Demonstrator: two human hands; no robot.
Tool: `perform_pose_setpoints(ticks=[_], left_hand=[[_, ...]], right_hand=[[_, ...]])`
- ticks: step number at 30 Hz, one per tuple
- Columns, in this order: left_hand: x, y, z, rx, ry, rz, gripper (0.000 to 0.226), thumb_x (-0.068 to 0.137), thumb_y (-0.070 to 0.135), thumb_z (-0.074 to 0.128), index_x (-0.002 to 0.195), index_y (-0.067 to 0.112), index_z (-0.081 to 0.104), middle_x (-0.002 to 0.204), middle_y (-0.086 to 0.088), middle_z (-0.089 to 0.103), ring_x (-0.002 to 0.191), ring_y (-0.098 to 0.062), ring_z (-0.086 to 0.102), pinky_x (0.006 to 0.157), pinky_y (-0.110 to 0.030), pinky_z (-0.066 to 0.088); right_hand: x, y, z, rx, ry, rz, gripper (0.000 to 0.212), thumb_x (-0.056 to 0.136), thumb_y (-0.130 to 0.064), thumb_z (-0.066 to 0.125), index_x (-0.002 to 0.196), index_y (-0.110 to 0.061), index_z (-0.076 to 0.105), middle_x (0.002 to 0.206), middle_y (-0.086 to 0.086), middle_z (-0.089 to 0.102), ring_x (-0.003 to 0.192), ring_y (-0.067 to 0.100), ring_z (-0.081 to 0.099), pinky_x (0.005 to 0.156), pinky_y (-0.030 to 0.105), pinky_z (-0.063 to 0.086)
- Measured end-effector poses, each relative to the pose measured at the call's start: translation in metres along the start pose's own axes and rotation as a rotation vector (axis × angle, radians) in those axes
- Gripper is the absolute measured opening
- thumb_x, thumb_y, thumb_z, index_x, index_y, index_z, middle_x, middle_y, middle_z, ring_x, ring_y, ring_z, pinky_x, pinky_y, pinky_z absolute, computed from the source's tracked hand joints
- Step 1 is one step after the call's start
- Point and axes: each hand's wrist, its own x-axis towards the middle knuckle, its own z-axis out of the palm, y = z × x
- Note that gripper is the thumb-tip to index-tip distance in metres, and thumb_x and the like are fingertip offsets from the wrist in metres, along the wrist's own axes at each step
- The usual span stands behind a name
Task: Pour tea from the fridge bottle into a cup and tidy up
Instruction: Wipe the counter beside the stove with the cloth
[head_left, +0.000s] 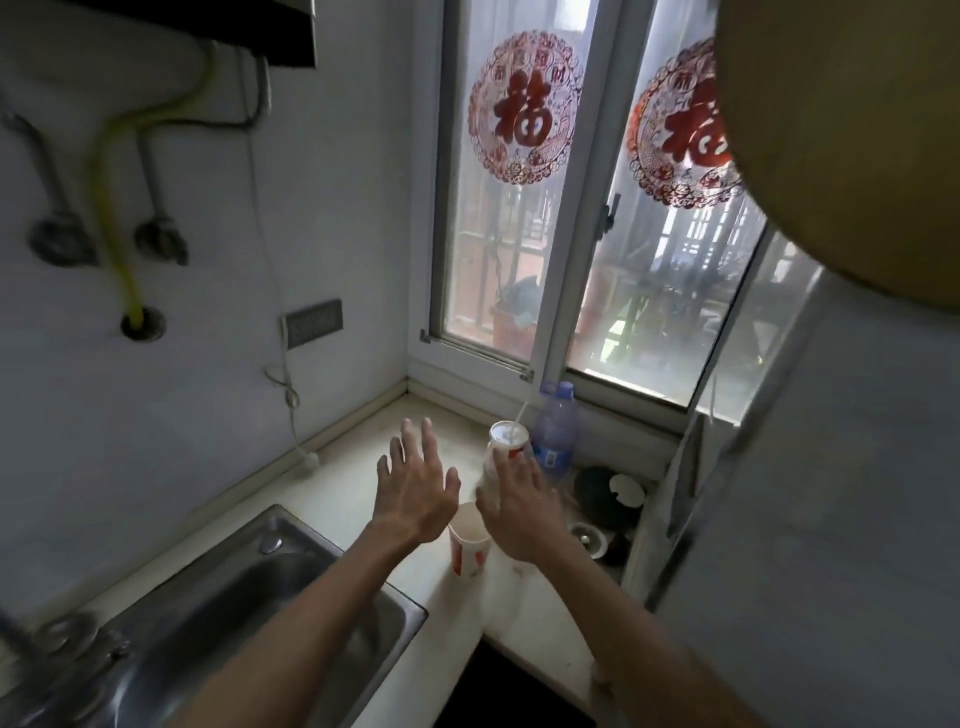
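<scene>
Two bare hands reach out over a pale counter (353, 483) in a kitchen corner. The left hand (415, 488) hovers palm down with its fingers spread wide and straight, holding nothing. The right hand (522, 514) is motion-blurred; its fingers lie up against the side of a lidded cup (501, 434), but I cannot tell whether they grip it or only touch it. A white straw (521, 413) sticks up from the lid, leaning toward 1 o'clock.

An open red-and-white paper cup (467, 553) stands upright on the counter between the two wrists, at about 5 o'clock from the left hand. A clear plastic bottle (557, 431) with a blue cap and blue label stands upright at 3 o'clock from the lidded cup, just beside it and near the window sill.

At 3 o'clock from the right hand lies a dark round object (592, 486), and at 4 o'clock a small metal strainer (587, 538). A steel sink (234, 613) fills the counter at 7 o'clock from the left hand. The window (550, 291) at 12 o'clock bears a red paper-cut (522, 106) on each pane.
</scene>
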Motion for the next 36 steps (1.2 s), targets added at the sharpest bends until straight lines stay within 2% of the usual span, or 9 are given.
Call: perform_pose_setpoints(ticks=[10, 15, 19, 25, 31, 36], left_hand=[[-0.063, -0.038, -0.036, 0.070, 0.028, -0.116, 0.072, 0.098, 0.045, 0.029, 0.155, 0.011, 0.002, 0.162, -0.019, 0.004, 0.148, -0.034, 0.016, 0.118, -0.049, 0.018], [-0.089, -0.077, -0.065, 0.104, 0.048, -0.212, 0.072, 0.098, 0.046, 0.029, 0.156, 0.012, 0.003, 0.162, -0.018, 0.005, 0.148, -0.033, 0.015, 0.120, -0.047, 0.017], [-0.120, -0.117, -0.093, 0.130, 0.082, -0.293, 0.073, 0.096, 0.048, 0.029, 0.156, 0.013, 0.004, 0.162, -0.018, 0.007, 0.147, -0.033, 0.018, 0.119, -0.047, 0.018], [-0.187, -0.188, -0.140, 0.189, 0.135, -0.427, 0.073, 0.096, 0.047, 0.029, 0.155, 0.009, 0.010, 0.161, -0.016, 0.015, 0.144, -0.035, 0.024, 0.117, -0.049, 0.022], [-0.292, -0.266, -0.189, 0.184, 0.196, -0.577, 0.070, 0.098, 0.048, 0.023, 0.155, 0.009, 0.009, 0.163, -0.011, 0.011, 0.147, -0.032, 0.019, 0.118, -0.051, 0.020], [-0.409, -0.322, -0.225, 0.232, 0.224, -0.722, 0.067, 0.099, 0.047, 0.026, 0.154, 0.011, 0.010, 0.162, -0.011, 0.013, 0.146, -0.032, 0.022, 0.116, -0.050, 0.024]], right_hand=[[-0.045, -0.039, -0.005, -0.027, -0.010, -0.084, 0.067, 0.100, -0.054, 0.023, 0.155, -0.027, -0.005, 0.164, 0.009, 0.000, 0.150, 0.030, -0.002, 0.118, 0.051, 0.009], [-0.052, -0.080, 0.003, -0.020, -0.030, -0.170, 0.066, 0.100, -0.054, 0.022, 0.155, -0.027, -0.004, 0.163, 0.010, 0.003, 0.150, 0.032, 0.003, 0.116, 0.055, 0.015], [-0.058, -0.134, 0.009, -0.008, -0.017, -0.284, 0.066, 0.100, -0.053, 0.026, 0.154, -0.026, 0.001, 0.163, 0.010, 0.008, 0.149, 0.031, 0.008, 0.112, 0.056, 0.024], [-0.085, -0.232, 0.029, 0.021, -0.084, -0.453, 0.067, 0.100, -0.052, 0.027, 0.155, -0.026, 0.000, 0.163, 0.009, 0.008, 0.149, 0.028, 0.008, 0.114, 0.056, 0.025], [-0.151, -0.347, 0.065, 0.065, -0.142, -0.632, 0.068, 0.099, -0.052, 0.029, 0.154, -0.023, 0.001, 0.160, 0.012, 0.013, 0.146, 0.032, 0.014, 0.113, 0.055, 0.027], [-0.230, -0.439, 0.092, 0.168, -0.170, -0.723, 0.065, 0.100, -0.047, 0.033, 0.155, -0.022, 0.010, 0.159, 0.011, 0.018, 0.145, 0.035, 0.019, 0.114, 0.058, 0.025]])
